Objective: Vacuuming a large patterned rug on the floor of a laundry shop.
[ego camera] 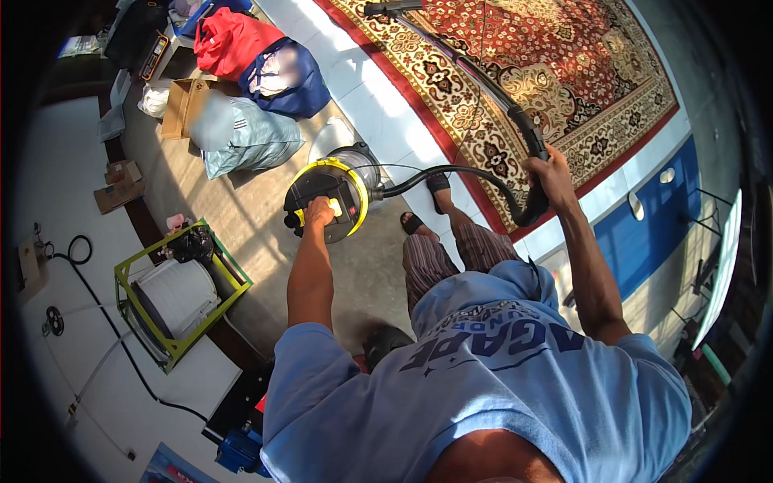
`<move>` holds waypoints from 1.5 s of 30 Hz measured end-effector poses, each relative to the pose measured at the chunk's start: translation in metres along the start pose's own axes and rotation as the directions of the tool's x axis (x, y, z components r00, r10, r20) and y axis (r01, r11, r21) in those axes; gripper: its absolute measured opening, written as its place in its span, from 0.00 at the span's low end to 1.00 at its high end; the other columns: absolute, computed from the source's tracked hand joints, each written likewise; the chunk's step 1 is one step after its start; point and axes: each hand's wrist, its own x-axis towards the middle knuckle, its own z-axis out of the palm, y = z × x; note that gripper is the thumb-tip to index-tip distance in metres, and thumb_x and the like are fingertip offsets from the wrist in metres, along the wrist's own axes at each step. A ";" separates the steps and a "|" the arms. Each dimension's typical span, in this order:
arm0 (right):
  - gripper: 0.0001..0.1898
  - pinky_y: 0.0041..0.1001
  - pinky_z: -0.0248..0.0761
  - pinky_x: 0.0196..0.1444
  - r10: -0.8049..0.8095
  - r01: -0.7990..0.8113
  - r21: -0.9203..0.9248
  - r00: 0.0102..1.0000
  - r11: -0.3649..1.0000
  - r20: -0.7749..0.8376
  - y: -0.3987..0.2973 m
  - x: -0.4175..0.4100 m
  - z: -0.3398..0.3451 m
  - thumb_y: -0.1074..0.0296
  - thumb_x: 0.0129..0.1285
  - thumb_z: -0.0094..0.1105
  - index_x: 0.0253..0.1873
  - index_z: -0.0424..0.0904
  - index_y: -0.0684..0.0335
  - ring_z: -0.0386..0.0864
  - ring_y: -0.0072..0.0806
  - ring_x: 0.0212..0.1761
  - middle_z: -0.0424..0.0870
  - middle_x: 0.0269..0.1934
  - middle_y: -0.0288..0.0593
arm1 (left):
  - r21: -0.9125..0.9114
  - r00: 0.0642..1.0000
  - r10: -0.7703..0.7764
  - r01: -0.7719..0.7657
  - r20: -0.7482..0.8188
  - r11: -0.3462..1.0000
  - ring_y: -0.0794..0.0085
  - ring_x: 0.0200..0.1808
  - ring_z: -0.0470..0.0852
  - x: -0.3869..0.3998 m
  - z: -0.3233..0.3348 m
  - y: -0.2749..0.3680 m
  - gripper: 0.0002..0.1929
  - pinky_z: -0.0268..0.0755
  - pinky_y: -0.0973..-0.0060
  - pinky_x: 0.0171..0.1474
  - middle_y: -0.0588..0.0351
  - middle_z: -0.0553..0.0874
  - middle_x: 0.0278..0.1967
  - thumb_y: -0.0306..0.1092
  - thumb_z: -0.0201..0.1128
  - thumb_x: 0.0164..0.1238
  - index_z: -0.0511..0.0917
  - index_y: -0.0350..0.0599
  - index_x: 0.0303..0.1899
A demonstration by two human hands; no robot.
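Observation:
My left hand point(319, 211) grips the yellow-trimmed handle on the dark lid of a canister vacuum cleaner point(356, 172), which stands on the concrete floor. My right hand point(551, 175) is closed around the black curved grip of the vacuum wand point(483, 84). The wand reaches away over a red and cream patterned carpet point(580, 66), with a floor nozzle point(392, 8) at its far end. A black hose point(450, 168) runs from the canister to the grip. A thin dark cord crosses above the carpet's near border.
A light-blue bag point(259, 139), a navy bag point(311, 84), a red bag point(232, 42) and a cardboard box point(176, 111) stand beyond the canister. At left is a green metal frame point(181, 356) around a white drum. A blue mat point(652, 223) with slippers lies right.

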 end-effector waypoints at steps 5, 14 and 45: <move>0.09 0.23 0.68 0.23 0.059 -0.061 0.037 0.997 0.997 0.048 0.008 -0.004 0.051 0.70 0.56 0.65 0.38 0.77 0.67 0.74 0.22 0.18 0.77 0.19 0.36 | -0.005 0.999 -0.049 0.049 -0.003 0.999 0.48 0.60 0.82 0.013 0.007 -0.015 0.15 0.75 0.56 0.61 0.46 0.86 0.56 0.33 0.65 0.62 0.84 0.49 0.51; 0.15 0.24 0.65 0.23 0.129 -0.125 -0.071 0.991 0.990 0.046 0.057 -0.043 0.037 0.68 0.53 0.67 0.43 0.77 0.69 0.72 0.20 0.19 0.73 0.20 0.34 | 0.014 0.978 0.034 -0.032 -0.205 0.999 0.48 0.60 0.80 -0.002 -0.036 0.082 0.14 0.74 0.58 0.61 0.42 0.85 0.52 0.34 0.63 0.63 0.85 0.41 0.49; 0.32 0.43 0.69 0.60 -0.045 0.044 0.013 0.933 0.999 0.357 0.072 0.094 0.343 0.42 0.67 0.61 0.58 0.75 0.70 0.79 0.56 0.57 0.83 0.51 0.63 | -0.946 0.748 0.592 0.314 0.302 0.086 0.69 0.73 0.65 0.043 -0.001 0.067 0.39 0.50 0.65 0.76 0.57 0.72 0.69 0.57 0.66 0.71 0.64 0.38 0.72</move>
